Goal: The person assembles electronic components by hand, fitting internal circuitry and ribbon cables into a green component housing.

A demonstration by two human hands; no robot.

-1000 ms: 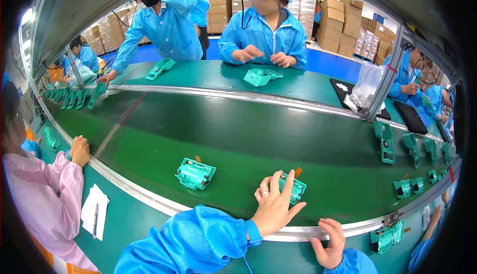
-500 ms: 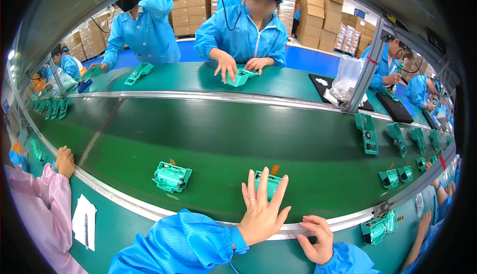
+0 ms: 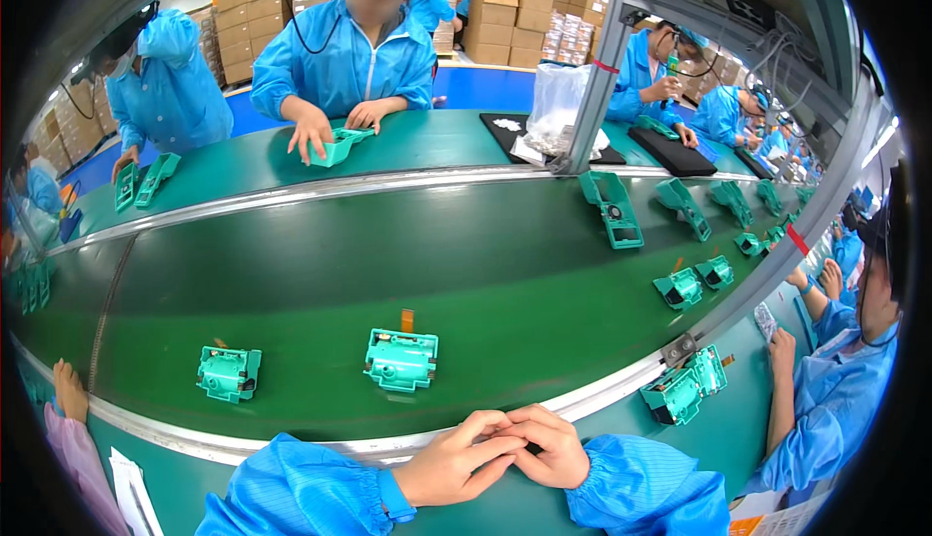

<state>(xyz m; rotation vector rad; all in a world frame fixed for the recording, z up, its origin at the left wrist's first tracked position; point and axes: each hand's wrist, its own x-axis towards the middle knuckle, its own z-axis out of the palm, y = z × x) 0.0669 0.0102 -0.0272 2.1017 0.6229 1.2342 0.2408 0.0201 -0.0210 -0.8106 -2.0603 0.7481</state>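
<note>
The person's left hand [image 3: 454, 462] and right hand [image 3: 549, 451] met over the near edge of the conveyor belt, fingertips touching, just above the metal rail [image 3: 610, 386]. The fingers of both were loosely bent; whether anything small lay between them could not be told. Blue sleeves covered both forearms.

The nearest piece on the green belt [image 3: 291, 288] was a teal housing [image 3: 401, 361], lying beyond the left hand near the belt's near edge, apart from the fingers, with an orange tab [image 3: 408, 320] at its far side. A second housing [image 3: 229, 375] lay to its left, toward the belt's near left corner. On the near bench [image 3: 614, 429], to the right of the right hand and beside the rail, sat a joined pair of teal parts [image 3: 684, 388].

Toward the belt's far right corner stood a row of long teal casings [image 3: 614, 217], with shorter teal units [image 3: 678, 289] on the nearer side of them. Across the belt, a co-worker [image 3: 345, 55] in blue had both hands at a teal shell [image 3: 342, 148] on the far bench [image 3: 456, 152]. Right of that were a black mat [image 3: 503, 128], a clear bag [image 3: 560, 99] and a metal post [image 3: 590, 114]. Cardboard boxes [image 3: 492, 16] were stacked behind. At the near bench's left end, a pink sleeve [image 3: 83, 468] showed beside white paper [image 3: 134, 497].
</note>
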